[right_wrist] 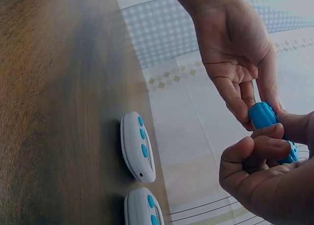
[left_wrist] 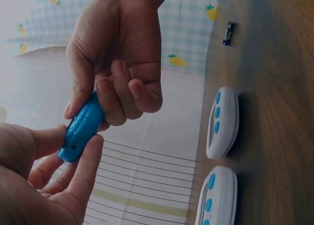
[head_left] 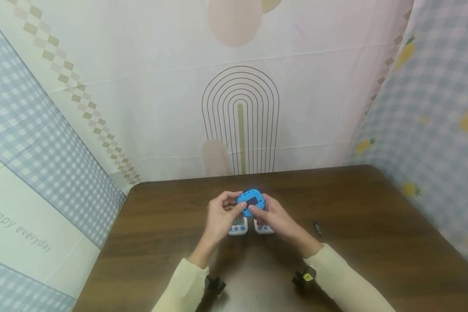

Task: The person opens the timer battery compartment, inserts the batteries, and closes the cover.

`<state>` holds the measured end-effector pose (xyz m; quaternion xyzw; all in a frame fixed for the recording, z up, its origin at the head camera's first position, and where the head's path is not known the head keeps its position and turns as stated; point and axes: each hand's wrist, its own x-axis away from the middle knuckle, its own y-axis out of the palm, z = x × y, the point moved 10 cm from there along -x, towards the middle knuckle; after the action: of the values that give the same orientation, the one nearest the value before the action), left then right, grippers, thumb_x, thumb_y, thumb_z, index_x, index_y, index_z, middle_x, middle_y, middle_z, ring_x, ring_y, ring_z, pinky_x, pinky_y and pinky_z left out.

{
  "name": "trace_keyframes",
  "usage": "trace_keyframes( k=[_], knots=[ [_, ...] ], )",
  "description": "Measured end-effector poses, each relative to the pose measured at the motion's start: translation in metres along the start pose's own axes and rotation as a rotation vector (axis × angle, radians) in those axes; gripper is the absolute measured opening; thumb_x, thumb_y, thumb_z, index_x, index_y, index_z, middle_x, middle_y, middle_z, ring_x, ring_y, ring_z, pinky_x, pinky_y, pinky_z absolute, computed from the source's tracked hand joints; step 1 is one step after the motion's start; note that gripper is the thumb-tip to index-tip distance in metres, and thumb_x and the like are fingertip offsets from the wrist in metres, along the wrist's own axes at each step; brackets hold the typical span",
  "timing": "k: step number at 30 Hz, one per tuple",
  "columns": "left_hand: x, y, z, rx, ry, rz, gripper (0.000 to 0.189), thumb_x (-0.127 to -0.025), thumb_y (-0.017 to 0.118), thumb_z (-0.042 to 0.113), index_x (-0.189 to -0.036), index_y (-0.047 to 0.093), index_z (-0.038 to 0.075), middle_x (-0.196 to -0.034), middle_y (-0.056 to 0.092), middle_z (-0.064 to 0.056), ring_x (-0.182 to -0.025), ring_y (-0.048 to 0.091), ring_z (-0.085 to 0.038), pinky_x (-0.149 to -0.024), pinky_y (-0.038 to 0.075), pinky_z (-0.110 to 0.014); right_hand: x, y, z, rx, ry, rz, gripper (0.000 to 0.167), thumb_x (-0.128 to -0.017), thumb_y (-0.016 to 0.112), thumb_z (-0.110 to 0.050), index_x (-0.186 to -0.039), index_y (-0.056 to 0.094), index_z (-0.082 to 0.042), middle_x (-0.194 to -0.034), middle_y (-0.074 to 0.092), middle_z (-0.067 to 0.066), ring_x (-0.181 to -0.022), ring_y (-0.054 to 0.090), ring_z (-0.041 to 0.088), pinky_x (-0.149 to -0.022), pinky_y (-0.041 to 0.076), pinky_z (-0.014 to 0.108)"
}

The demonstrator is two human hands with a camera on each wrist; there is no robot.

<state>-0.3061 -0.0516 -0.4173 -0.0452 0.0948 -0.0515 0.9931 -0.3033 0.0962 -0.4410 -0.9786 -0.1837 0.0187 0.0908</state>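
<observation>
A rounded blue timer (head_left: 253,193), with a dark rectangular patch on the face toward me, is held up above the table between both hands. My left hand (head_left: 218,219) pinches its left edge between thumb and fingers. On the opposite edge, my right hand (head_left: 280,220) grips it, thumb on the near face and the other fingers curled. Below the hands stand two white timers with blue buttons, the left one (head_left: 238,229) showing digits and the right one (head_left: 263,230) partly hidden by my right hand. Both appear side by side in the left wrist view.
A small dark battery (head_left: 317,228) lies on the brown wooden table (head_left: 171,251), to the right of the white timers. Patterned cloth (head_left: 171,108) hangs behind the table and along both sides. Each wrist carries a small black camera mount (head_left: 215,285).
</observation>
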Motion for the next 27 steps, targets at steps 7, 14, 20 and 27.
trace_keyframes(
  k=[7, 14, 20, 27],
  knots=[
    [-0.0012, 0.0015, 0.0006, 0.013, -0.002, -0.004, 0.027, -0.097, 0.078, 0.008, -0.123, 0.074, 0.006, -0.108, 0.077, -0.015, -0.090, 0.077, -0.025, -0.076, 0.067, -0.033, -0.0002, -0.0013, -0.0016, -0.018, -0.019, -0.001, 0.040, -0.109, 0.061, -0.026, -0.133, 0.049, 0.003, -0.096, 0.057, 0.017, -0.077, 0.057, 0.022, -0.072, 0.057, 0.031],
    [-0.0005, 0.0020, -0.0001, 0.010, -0.011, 0.001, 0.027, -0.096, 0.078, 0.006, -0.123, 0.074, 0.006, -0.107, 0.077, -0.015, -0.090, 0.077, -0.025, -0.075, 0.067, -0.034, -0.0009, -0.0014, -0.0003, -0.030, -0.024, -0.008, 0.037, -0.110, 0.059, -0.024, -0.131, 0.049, 0.004, -0.091, 0.056, 0.008, -0.075, 0.056, 0.019, -0.070, 0.056, 0.031],
    [0.0010, 0.0012, 0.0004, 0.014, -0.005, 0.007, 0.027, -0.096, 0.077, 0.005, -0.123, 0.074, 0.005, -0.106, 0.078, -0.016, -0.088, 0.078, -0.025, -0.074, 0.067, -0.033, -0.0003, -0.0013, 0.0005, -0.012, -0.020, -0.002, 0.039, -0.109, 0.060, -0.025, -0.135, 0.049, 0.002, -0.093, 0.056, 0.009, -0.076, 0.055, 0.022, -0.070, 0.055, 0.031],
    [0.0009, -0.0003, 0.0025, 0.022, 0.006, 0.013, 0.026, -0.096, 0.078, 0.005, -0.122, 0.075, 0.005, -0.105, 0.078, -0.016, -0.087, 0.078, -0.024, -0.073, 0.067, -0.033, -0.0004, 0.0004, -0.0017, -0.015, -0.022, -0.005, 0.041, -0.109, 0.061, -0.028, -0.136, 0.049, 0.000, -0.095, 0.057, 0.008, -0.077, 0.056, 0.022, -0.071, 0.054, 0.029]
  ],
)
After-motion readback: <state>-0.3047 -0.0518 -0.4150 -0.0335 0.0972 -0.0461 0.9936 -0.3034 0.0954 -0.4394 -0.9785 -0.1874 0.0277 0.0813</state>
